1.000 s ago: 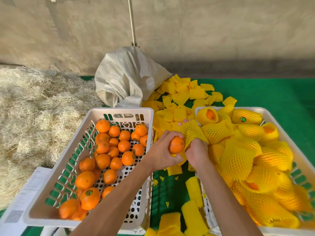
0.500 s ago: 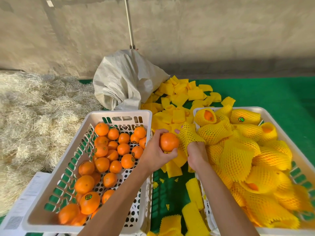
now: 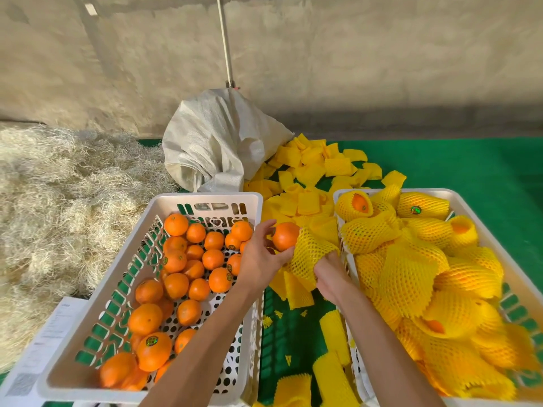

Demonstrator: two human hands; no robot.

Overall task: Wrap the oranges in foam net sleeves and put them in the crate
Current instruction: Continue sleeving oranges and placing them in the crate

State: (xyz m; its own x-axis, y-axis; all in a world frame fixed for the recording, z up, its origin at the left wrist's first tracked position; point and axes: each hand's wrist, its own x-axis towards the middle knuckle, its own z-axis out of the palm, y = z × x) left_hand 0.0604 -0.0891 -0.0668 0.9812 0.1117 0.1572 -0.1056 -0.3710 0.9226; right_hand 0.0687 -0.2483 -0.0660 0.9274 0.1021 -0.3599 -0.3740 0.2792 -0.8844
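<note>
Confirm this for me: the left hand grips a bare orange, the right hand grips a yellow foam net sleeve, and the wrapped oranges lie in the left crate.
One detail is wrong. The head view shows the wrapped oranges in the right white plastic crate; the left white plastic crate holds bare ones. The left hand does grip the bare orange, and the right hand the yellow foam net sleeve.

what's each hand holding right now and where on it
Left hand grips a bare orange around its near side. Right hand holds a yellow foam net sleeve by its lower end.
</note>
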